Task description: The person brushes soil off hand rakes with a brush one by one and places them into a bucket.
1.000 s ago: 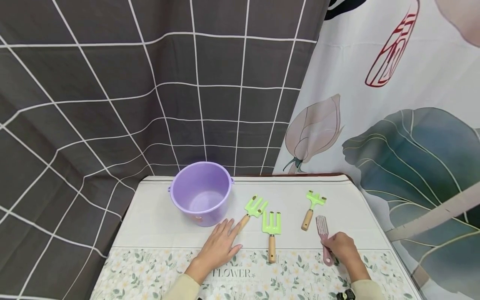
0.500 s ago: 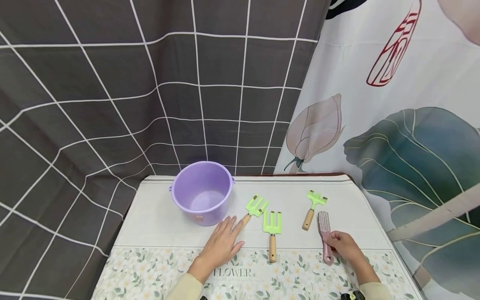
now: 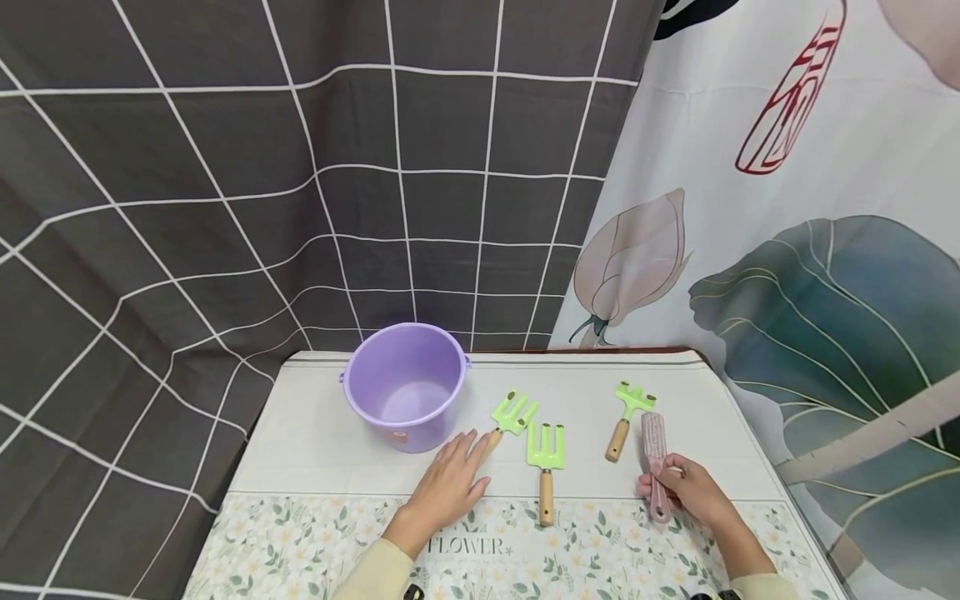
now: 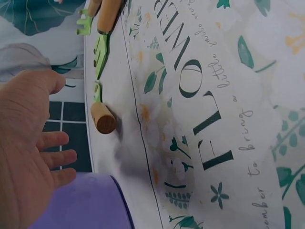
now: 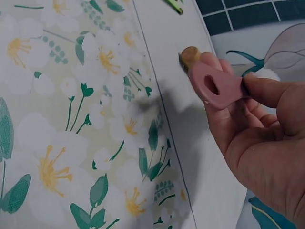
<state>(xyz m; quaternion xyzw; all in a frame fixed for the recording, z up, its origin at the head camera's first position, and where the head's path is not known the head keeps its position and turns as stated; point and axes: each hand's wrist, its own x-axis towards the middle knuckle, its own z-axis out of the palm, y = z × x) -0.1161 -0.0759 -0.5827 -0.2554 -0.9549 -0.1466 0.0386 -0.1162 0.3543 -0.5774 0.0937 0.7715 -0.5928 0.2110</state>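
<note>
My right hand (image 3: pixel 686 487) grips a pink long-handled tool (image 3: pixel 654 437) at the right of the table. Its narrow head is streaked; whether with bristles or tines I cannot tell. In the right wrist view, the pink handle (image 5: pixel 219 86), with a hole in its end, sits between thumb and fingers. My left hand (image 3: pixel 446 483) is spread beside the purple bucket (image 3: pixel 401 433), fingers extended and holding nothing. Its fingertips are near the wooden handle of a green garden fork (image 3: pixel 513 412), partly hidden by the hand. The left wrist view shows that handle (image 4: pixel 103 118) beyond my fingers.
Another green garden fork (image 3: pixel 545 454) lies between my hands. A small green hand rake (image 3: pixel 628 408) lies behind it to the right. A floral cloth (image 3: pixel 300 542) covers the front of the table (image 3: pixel 300 433). Curtains (image 3: pixel 442 208) hang behind.
My right hand has turned the pink tool and shifted slightly right with it; its head now points straighter away, and more fingers show under the handle. My left hand has barely moved.
</note>
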